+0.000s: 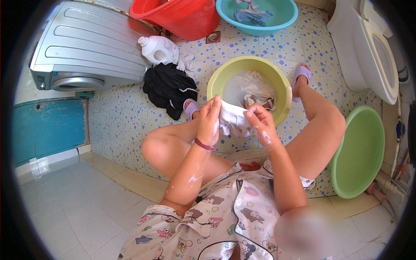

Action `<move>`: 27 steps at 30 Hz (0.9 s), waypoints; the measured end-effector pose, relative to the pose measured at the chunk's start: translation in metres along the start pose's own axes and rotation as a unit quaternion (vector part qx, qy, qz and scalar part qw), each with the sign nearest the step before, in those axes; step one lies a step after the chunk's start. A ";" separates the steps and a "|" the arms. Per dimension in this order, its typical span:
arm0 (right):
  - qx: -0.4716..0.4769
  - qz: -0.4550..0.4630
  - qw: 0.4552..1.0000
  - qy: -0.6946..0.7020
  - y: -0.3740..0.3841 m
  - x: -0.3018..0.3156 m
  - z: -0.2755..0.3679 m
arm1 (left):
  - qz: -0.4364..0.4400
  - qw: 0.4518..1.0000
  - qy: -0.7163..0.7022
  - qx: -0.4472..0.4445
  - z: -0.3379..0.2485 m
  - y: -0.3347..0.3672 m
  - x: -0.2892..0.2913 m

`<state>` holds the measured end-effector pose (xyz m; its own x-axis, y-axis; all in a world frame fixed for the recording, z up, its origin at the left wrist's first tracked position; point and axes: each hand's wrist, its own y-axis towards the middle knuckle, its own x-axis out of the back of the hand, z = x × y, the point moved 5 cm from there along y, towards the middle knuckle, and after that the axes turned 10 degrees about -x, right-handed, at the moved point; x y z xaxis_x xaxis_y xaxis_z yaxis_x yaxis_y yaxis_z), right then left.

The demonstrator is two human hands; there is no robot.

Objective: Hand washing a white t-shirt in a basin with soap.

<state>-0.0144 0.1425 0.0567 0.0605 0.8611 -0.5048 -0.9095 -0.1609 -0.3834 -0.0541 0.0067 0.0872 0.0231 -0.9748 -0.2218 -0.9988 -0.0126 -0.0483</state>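
A wet white cloth (235, 118), perhaps a small garment, is stretched between my two hands over the near rim of a yellow-green basin (215, 73). My left hand (209, 119) grips its left edge, fingers pressed together. On the other side, my right hand (262, 122) pinches the right edge between thumb and fingers. Suds streak both hands and my left forearm. Inside the basin, pale clothes (255, 86) lie in cloudy water. The cloth's exact kind does not show.
Black clothing (167, 89) lies on the tiles left of the basin, beside a white detergent bottle (159, 50). Beyond are a red tub (186, 21) and a blue basin (260, 30). A washing machine (91, 41) stands left; a toilet (366, 52) and an upended green basin (359, 151) are right.
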 end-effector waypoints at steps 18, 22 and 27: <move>0.240 -0.283 0.785 -0.495 0.028 -0.047 0.016 | -0.077 0.921 -0.247 0.290 0.073 -0.002 -0.006; 0.415 -0.103 0.777 -0.462 -0.001 -0.091 -0.002 | 0.075 0.903 -0.315 0.282 0.077 0.022 0.028; 0.262 -0.230 0.805 -0.480 0.028 -0.055 -0.008 | -0.177 0.925 -0.210 0.264 0.060 0.004 0.010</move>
<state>-0.0399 0.0870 0.0675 0.3224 0.7879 0.5247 -0.9459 0.2897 0.1462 -0.0555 0.0099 0.0267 0.4709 -0.7564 -0.4541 -0.7667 -0.0963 -0.6347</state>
